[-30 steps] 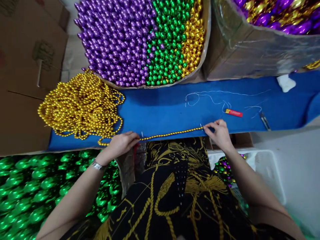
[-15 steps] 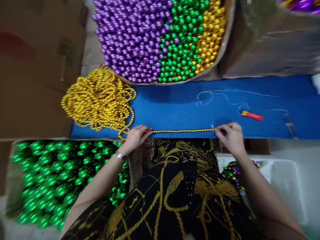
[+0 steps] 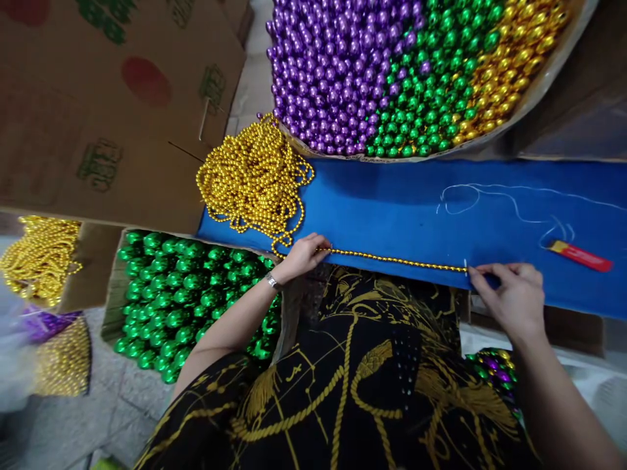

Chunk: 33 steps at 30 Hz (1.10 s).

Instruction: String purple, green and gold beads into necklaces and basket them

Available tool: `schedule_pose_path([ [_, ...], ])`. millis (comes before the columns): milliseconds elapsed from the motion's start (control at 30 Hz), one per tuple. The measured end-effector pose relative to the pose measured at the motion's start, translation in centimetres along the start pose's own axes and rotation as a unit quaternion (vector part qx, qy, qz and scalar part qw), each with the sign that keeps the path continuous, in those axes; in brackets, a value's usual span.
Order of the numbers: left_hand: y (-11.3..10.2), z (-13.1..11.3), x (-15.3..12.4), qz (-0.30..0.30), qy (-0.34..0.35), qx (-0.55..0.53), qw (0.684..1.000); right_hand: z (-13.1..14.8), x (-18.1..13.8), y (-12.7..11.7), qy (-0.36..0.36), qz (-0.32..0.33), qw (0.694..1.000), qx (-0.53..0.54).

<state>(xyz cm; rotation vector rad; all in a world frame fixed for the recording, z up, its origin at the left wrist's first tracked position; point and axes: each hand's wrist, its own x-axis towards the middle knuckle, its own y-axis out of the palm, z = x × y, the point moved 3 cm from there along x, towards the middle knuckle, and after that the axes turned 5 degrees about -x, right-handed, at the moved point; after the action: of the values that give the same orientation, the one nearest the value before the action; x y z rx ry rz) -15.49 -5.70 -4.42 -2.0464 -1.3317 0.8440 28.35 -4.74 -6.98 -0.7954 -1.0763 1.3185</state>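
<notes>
A thin strand of gold beads (image 3: 396,260) lies stretched along the near edge of the blue table top (image 3: 392,209). My left hand (image 3: 301,256) pinches its left part, close to where it runs into a heap of gold bead strands (image 3: 255,179). My right hand (image 3: 512,297) pinches the strand's right end, where a short white thread tip sticks up. Both hands rest at the table's front edge, above my black and gold patterned lap.
A big carton of purple, green and gold beads (image 3: 406,78) stands behind the table. A carton of large green beads (image 3: 186,294) sits at lower left. White thread (image 3: 490,196) and a red lighter (image 3: 580,256) lie at right. Flat cardboard (image 3: 108,111) covers the upper left.
The view has swung to the left, so everything sits further right in the picture. Both hands keep the same hold on the taut gold strand.
</notes>
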Motion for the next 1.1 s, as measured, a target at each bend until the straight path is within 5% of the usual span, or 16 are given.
schedule_pose_path([
  [567, 0.0, -0.5, 0.3, 0.007, -0.039, 0.052, 0.998, 0.4, 0.2, -0.7, -0.013, -0.004, 1.000, -0.001],
  [833, -1.5, -5.0, 4.5, -0.048, -0.019, 0.227, 0.973, -1.4, 8.7, -4.6, -0.043, -0.072, 0.996, -0.042],
  [1000, -1.3, -8.2, 8.8, -0.076, -0.016, 0.099, 0.992, -4.1, 13.5, -5.8, 0.002, -0.003, 0.982, -0.189],
  [1100, -0.3, -9.4, 10.2, -0.054, 0.005, -0.061, 0.997, -0.3, 12.9, -5.1, 0.008, 0.010, 0.978, -0.208],
])
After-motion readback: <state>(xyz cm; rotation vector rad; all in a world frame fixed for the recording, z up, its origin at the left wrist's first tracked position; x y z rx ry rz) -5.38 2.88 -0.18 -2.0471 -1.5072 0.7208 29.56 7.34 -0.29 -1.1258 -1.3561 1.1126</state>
